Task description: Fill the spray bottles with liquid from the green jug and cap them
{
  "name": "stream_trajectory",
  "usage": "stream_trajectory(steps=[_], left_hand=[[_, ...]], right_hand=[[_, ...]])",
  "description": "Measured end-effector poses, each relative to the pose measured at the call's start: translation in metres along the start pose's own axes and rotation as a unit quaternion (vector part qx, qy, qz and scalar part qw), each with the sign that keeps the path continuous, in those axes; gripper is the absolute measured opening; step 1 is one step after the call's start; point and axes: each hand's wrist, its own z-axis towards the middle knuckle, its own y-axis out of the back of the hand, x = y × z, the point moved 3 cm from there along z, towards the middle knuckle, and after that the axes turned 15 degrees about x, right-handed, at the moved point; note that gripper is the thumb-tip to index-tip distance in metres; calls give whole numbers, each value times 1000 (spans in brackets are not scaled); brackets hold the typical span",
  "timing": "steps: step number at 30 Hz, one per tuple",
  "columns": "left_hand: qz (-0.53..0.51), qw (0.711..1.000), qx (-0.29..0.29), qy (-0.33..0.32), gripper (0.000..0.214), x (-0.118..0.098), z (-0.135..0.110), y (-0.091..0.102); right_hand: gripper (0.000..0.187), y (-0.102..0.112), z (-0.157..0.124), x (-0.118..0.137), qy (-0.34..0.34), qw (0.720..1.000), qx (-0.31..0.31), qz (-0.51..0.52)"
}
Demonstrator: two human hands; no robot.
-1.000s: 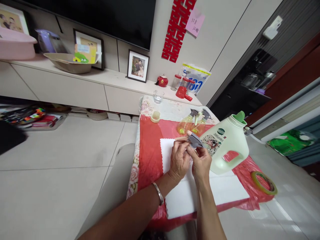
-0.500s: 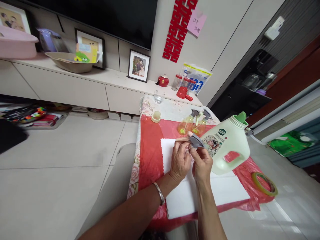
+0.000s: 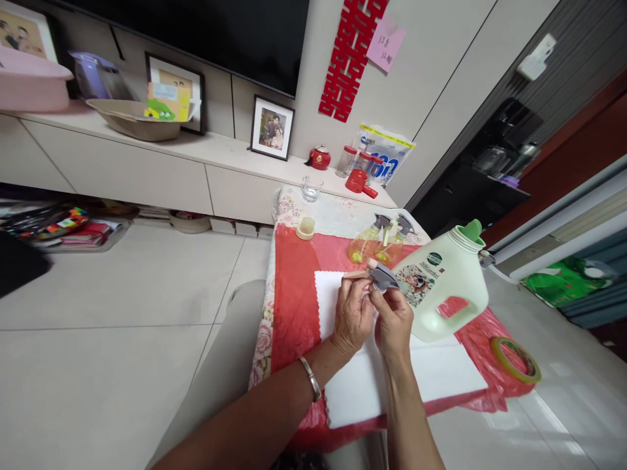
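Both my hands meet over a white cloth (image 3: 431, 375) on a small table covered in red plastic (image 3: 294, 294). My right hand (image 3: 396, 321) pinches a grey spray-trigger head (image 3: 383, 277) from below. My left hand (image 3: 351, 313), a silver bangle on its wrist, is closed around the same piece, with a thin beige stick (image 3: 355, 273) poking out to the left. A pale green detergent jug (image 3: 448, 281) with a green cap stands just right of my right hand. Two small yellow spray bottles (image 3: 375, 243) stand behind my hands.
A yellow cap (image 3: 304, 228) and a glass (image 3: 310, 188) sit at the table's far end. A tape roll (image 3: 515, 358) lies at the right edge. A low cabinet (image 3: 147, 170) with picture frames, red jars and a bag runs along the wall. Tiled floor (image 3: 122, 307) spreads to the left.
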Motion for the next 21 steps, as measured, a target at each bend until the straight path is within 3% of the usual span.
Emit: stream_trajectory(steps=[6, 11, 16, 21], left_hand=[[-16, 1000, 2, -1, 28, -1, 1, 0], [-31, 999, 1, 11, 28, 1, 1, -1], [-57, 998, -12, 10, 28, 2, -1, -1], [-65, 998, 0, 24, 27, 1, -1, 0]], right_hand=[[38, -4, 1, 4, 1, 1000, -14, 20], [28, -1, -2, 2, 5, 1000, 24, 13], [28, 1, 1, -1, -3, 1000, -2, 11], [43, -4, 3, 5, -15, 999, -38, 31]])
